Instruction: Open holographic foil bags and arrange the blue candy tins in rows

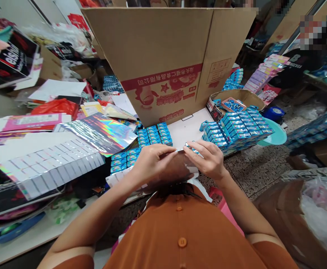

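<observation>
In front of my chest, my left hand (154,160) pinches the upper edge of a thin shiny card (174,170), whose surface looks brownish as if mirroring my shirt. My right hand (208,158) has its fingers closed at the card's other end, around a small blue case (193,149) largely covered by the fingers. Rows of small blue cases (153,135) lie on the table just beyond my left hand. Past my right hand, more blue cases (244,127) are stacked in a tall block.
An upright cardboard box (163,48) stands behind the work area. Silver holographic cards (104,132) and folded white-sided boxes (54,164) are piled left. A shallow carton (247,98) and turquoise basin (278,132) sit right. Another person's dark sleeve (300,67) shows farther back.
</observation>
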`<move>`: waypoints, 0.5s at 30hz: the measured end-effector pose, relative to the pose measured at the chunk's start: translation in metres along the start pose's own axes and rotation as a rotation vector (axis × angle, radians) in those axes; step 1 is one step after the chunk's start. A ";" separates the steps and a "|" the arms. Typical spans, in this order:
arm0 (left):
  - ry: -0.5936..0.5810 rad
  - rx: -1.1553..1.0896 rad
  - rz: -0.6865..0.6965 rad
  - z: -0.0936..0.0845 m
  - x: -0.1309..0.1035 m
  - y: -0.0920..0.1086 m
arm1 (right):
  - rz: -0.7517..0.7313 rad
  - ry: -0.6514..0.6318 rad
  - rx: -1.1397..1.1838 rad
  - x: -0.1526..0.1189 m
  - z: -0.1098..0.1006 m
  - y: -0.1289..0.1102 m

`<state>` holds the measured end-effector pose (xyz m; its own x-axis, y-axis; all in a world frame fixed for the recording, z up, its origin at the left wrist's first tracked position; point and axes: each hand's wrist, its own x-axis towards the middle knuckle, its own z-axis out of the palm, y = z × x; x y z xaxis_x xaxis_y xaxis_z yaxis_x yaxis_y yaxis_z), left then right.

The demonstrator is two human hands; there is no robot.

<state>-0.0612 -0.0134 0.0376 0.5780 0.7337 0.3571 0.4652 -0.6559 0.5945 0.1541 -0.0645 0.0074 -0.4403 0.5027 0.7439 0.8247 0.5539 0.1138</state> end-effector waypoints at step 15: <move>-0.043 0.043 -0.071 0.006 0.004 -0.009 | 0.030 0.030 0.058 -0.011 0.016 0.002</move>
<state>-0.0590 -0.0057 0.0288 0.5701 0.7712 0.2832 0.5339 -0.6098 0.5858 0.1547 -0.0586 -0.0108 -0.4039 0.5001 0.7660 0.8152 0.5767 0.0534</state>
